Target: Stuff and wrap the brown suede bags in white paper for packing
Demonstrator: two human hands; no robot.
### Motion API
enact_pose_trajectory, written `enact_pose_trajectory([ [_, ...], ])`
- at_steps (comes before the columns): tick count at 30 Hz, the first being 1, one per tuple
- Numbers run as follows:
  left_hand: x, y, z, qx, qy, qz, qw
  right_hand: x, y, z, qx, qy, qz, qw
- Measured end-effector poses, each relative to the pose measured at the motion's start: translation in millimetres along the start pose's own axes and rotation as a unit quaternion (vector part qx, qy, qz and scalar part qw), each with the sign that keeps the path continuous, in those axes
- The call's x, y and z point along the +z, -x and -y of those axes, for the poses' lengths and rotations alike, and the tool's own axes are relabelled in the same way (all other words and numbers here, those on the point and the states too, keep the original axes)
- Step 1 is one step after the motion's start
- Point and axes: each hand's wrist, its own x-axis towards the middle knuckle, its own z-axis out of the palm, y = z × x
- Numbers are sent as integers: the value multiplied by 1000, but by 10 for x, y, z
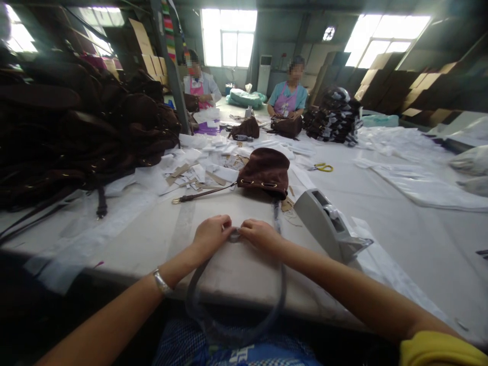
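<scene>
Above the near edge of the table, my left hand point(210, 235) and my right hand point(263, 236) almost meet, fingers pinched. Both grip a dark bag strap point(190, 297), which seems covered in clear film and hangs in a loop over the table edge toward my lap. A small greyish section point(235, 236) shows between the fingertips; its details are blurred. Just beyond my hands lies a dark brown drawstring bag point(266, 172) with brass eyelets. A thin buckled strap point(204, 193) stretches left from it. Right of my right hand stands a grey tape dispenser point(324, 221).
Brown bags point(76, 122) are heaped along the left. Paper scraps point(194, 173) litter the middle. Yellow-handled scissors point(323, 167) and plastic bags point(430, 185) lie to the right. Two co-workers point(288, 99) handle bags across the table, near a stack of wrapped bags point(333, 117).
</scene>
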Motion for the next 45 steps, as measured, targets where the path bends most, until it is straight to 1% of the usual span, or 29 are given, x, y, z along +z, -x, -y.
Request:
enact_pose_trajectory([
  [4,12,31,26,-9,17,25,999,-43,22,143,39,-4,-4,999],
  [6,-8,-14,47,3,28,41,999,-94,45,144,36,-17,7,999],
  [7,-27,-52,53,17,34,54,998,-130,62,123,26,-33,15,999],
  [9,-74,-153,51,61,48,96,992,-213,99,45,2,-68,21,997],
  [12,-120,-333,27,134,68,173,973,-315,129,-100,-32,-87,5,996],
  [14,-105,-432,15,162,75,201,963,-336,114,-172,-33,-104,7,994],
  [15,-86,-463,15,167,78,205,961,-331,98,-195,-31,-118,14,992],
  [17,-39,-472,28,160,79,191,965,-297,59,-216,-40,-127,31,991],
  [20,1,-345,64,124,63,129,982,-222,25,-199,-70,-84,36,993],
  [23,-18,-120,74,86,28,65,994,-166,32,-133,-32,-33,19,999],
  [26,-36,48,58,53,4,30,998,-150,46,-13,-2,8,20,1000],
  [29,-21,64,66,24,2,28,999,-151,46,143,42,17,24,999],
  [31,-14,2,91,14,9,47,999,-152,46,219,76,13,18,997],
  [32,-17,-40,103,15,14,61,998,-156,49,235,81,9,16,997],
  [33,-26,-87,112,21,21,75,997,-166,54,232,75,1,14,997],
  [35,-56,-181,114,48,37,108,992,-204,67,172,40,-15,4,999],
  [37,-88,-268,96,88,57,150,983,-264,76,60,-1,-18,-8,1000],
  [40,-108,-360,65,137,83,209,965,-336,76,-119,-36,-8,-7,999],
  [42,-101,-386,63,145,97,218,960,-339,76,-203,-71,-18,-1,997],
  [45,-77,-373,87,135,112,201,964,-270,86,-258,-149,-9,-3,989],
])
